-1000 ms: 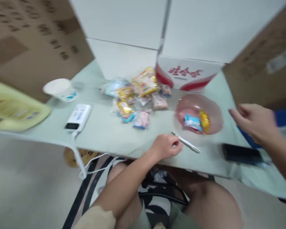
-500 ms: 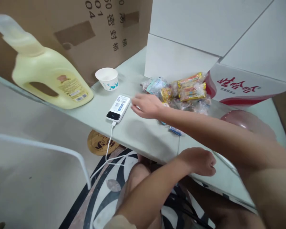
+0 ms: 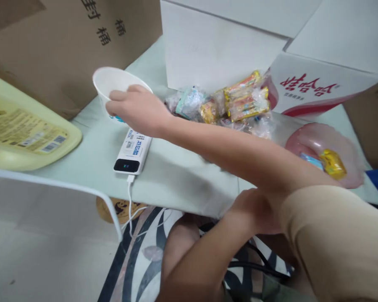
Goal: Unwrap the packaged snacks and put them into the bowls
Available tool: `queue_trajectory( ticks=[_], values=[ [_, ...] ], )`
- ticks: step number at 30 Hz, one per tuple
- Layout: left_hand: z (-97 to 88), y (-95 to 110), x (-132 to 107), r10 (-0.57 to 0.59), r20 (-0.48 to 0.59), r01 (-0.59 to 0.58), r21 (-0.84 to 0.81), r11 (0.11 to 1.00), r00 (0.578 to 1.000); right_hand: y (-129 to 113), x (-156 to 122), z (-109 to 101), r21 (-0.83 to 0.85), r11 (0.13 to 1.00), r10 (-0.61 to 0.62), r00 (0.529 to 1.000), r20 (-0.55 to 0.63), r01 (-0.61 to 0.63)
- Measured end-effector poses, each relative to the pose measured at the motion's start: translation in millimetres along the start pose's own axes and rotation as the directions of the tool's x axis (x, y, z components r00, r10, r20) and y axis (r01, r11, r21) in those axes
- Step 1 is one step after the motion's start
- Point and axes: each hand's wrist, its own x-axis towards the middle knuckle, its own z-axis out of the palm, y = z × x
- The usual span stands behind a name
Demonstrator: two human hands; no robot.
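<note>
On the far left side of the table (image 3: 176, 172), the fingers (image 3: 121, 95) of the right hand (image 3: 138, 110) are curled around the near side of the white paper cup (image 3: 113, 82). They touch it and hold it. The cup sits near the back of the table, just in front of the brown cardboard box (image 3: 50, 42), and its open top faces up.

Half a second ago this hand was flat and open above the end of the power bank (image 3: 132, 152), and the cup stood alone, apart from it. Now the hand has gone further left, and the arm stretches across the table over the power bank. The power bank lies just below the hand, with its white cable (image 3: 129, 197) hanging off the near edge.

The left hand (image 3: 255, 209) rests at the near edge of the table, as it did before. The right arm covers part of it, so I cannot tell if its fingers are open or closed.

A big yellow bottle (image 3: 25, 134) lies on its side to the left of the cup. A pile of snack packets (image 3: 227, 105) sits to the right of the hand. Further right is a pink bowl (image 3: 305, 138) with a yellow candy (image 3: 333, 164) and a blue candy (image 3: 308, 159) in it.
</note>
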Motion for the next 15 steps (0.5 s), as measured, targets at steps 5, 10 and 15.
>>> queue_trajectory(
  ticks=[5,10,15],
  values=[
    [-5.1,19,-6,-0.01,0.151,-0.013,0.147,0.989,0.988,30,-187,-68,0.249,0.847,0.529,0.795,-0.298,-0.47],
    [-11.3,10,5,-0.063,-0.307,0.117,0.162,0.98,0.95,27,-388,-90,0.353,0.59,0.759,0.348,-0.551,-0.726],
    [-28.7,-9,33,0.129,-0.766,0.23,0.343,0.911,0.63,-22,-482,-68,0.338,0.492,0.851,0.363,-0.378,-0.802]
  ],
)
